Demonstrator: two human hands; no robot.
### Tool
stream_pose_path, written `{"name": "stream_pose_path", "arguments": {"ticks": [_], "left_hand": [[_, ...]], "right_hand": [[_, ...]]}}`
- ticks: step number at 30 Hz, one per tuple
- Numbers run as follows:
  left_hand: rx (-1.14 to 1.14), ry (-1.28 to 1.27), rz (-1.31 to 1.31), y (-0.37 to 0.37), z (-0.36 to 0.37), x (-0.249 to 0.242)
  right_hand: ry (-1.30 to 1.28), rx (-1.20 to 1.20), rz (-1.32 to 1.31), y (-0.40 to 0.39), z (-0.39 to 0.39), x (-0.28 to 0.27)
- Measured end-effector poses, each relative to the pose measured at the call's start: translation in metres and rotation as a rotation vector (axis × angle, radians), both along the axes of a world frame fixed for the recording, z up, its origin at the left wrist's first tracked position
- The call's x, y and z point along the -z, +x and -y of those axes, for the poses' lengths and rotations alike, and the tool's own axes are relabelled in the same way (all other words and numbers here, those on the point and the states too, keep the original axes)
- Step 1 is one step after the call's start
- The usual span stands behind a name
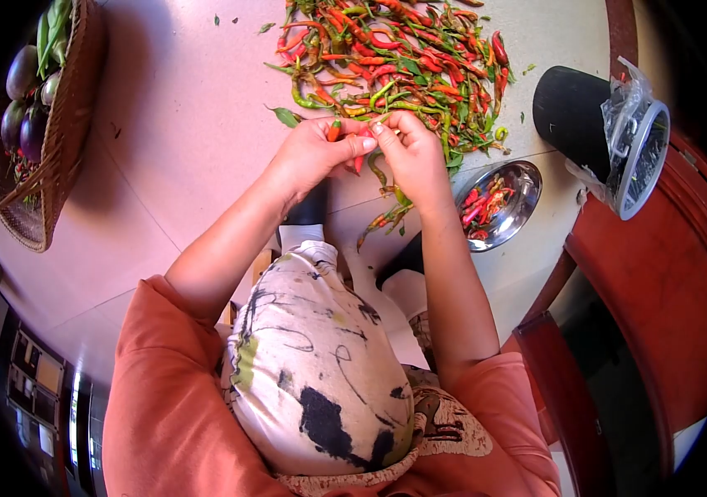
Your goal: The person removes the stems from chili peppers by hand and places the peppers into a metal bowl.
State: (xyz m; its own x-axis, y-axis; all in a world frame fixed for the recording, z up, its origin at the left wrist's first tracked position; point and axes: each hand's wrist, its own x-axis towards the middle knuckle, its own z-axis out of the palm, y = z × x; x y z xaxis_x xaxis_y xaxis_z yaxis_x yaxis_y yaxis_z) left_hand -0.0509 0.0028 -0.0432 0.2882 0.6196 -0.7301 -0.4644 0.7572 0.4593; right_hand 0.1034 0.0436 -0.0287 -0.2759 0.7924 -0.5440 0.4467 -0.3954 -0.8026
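Gripping one red chili (359, 149) between them at upper centre of the frame, the left hand (312, 157) and right hand (410, 153) have fingers closed on it, just below the chili pile (395, 58) on the floor (179, 124). A steel bowl (527, 178) of chilies sits right of the hands.

The heap of chillies (395, 62) on the far floor (163, 149) mixes bright red, orange and green, with green leaves among them. The floor is pale cream tile. A red chilli (359, 161) shows between the hands. The steel bowl (527, 178) at right is shiny silver, with red and green chillies inside. The woven basket (63, 141) at far left is tan and holds dark purple aubergines (22, 99). The sleeves (163, 398) are terracotta orange; the trousers (320, 364) are cream with black scribbled marks.
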Motion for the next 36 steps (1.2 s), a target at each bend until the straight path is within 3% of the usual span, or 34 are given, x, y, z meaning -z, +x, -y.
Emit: {"name": "stream_pose_path", "arguments": {"ticks": [2,4,6,7,8,9,11,12,14,15,16,18,19,20,22,24,26,27,31,33,34,36], "left_hand": [[0.052,0.01,-0.071,0.002,0.002,0.001],[0.254,0.35,-0.421,0.002,0.005,0.007],[0.274,0.443,-0.444,-0.003,0.003,0.01],[0.293,0.539,-0.466,-0.006,0.001,0.01],[0.294,0.537,-0.469,-0.009,-0.001,0.012],[0.25,0.447,-0.327,-0.012,-0.002,0.013],[0.185,0.317,-0.08,-0.018,-0.005,0.019],[0.185,0.317,-0.081,-0.021,-0.008,0.027],[-0.055,0.212,0.35,-0.024,-0.014,0.042],[-0.101,0.206,0.338,-0.023,-0.022,0.041],[-0.095,0.199,0.25,-0.021,-0.031,0.045],[0.175,0.233,-0.343,-0.012,-0.054,0.043],[0.28,0.39,-0.631,-0.007,-0.064,0.043],[0.281,0.392,-0.627,0.002,-0.07,0.05],[0.283,0.834,-1.152,0.021,-0.08,0.066],[0.252,0.959,-1.239,0.03,-0.084,0.073],[0.567,0.913,-1.385,0.034,-0.087,0.079],[0.597,0.938,-1.403,0.034,-0.088,0.077],[0.512,1.043,-1.402,0.026,-0.089,0.076],[0.162,0.912,-0.994,0.015,-0.086,0.067],[0.109,0.46,-0.492,0.005,-0.084,0.048],[-0.1,0.252,0.153,-0.009,-0.073,0.048]], "right_hand": [[0.235,-0.148,0.22,0.002,0.005,0.005],[0.204,-0.136,0.237,0.0,0.008,0.005],[-0.401,0.292,-0.224,-0.001,0.01,0.006],[-0.402,0.294,-0.227,0.001,0.01,0.007],[-0.576,0.472,-0.474,0.004,0.01,0.01],[-0.749,0.649,-0.721,0.007,0.008,0.012],[-0.804,0.647,-0.81,0.012,0.0,0.016],[-0.855,0.644,-0.898,0.014,-0.006,0.018],[-0.673,0.548,-0.857,0.022,-0.022,0.014],[-0.603,0.534,-0.867,0.027,-0.029,0.015],[-0.534,0.519,-0.875,0.032,-0.034,0.015],[-0.47,0.492,-0.799,0.04,-0.04,0.008],[-0.466,0.503,-0.779,0.042,-0.041,0.006],[-0.459,0.513,-0.76,0.043,-0.041,0.004],[-0.433,0.524,-0.733,0.047,-0.037,0.009],[-0.413,0.536,-0.705,0.049,-0.031,0.012],[-0.421,0.549,-0.647,0.048,-0.022,0.011],[-0.419,0.566,-0.644,0.048,-0.018,0.012],[-0.41,0.59,-0.606,0.046,-0.014,0.015],[-0.389,0.6,-0.6,0.042,-0.016,0.015],[-0.366,0.612,-0.592,0.038,-0.018,0.013],[-0.347,0.595,-0.575,0.026,-0.022,0.009]]}}
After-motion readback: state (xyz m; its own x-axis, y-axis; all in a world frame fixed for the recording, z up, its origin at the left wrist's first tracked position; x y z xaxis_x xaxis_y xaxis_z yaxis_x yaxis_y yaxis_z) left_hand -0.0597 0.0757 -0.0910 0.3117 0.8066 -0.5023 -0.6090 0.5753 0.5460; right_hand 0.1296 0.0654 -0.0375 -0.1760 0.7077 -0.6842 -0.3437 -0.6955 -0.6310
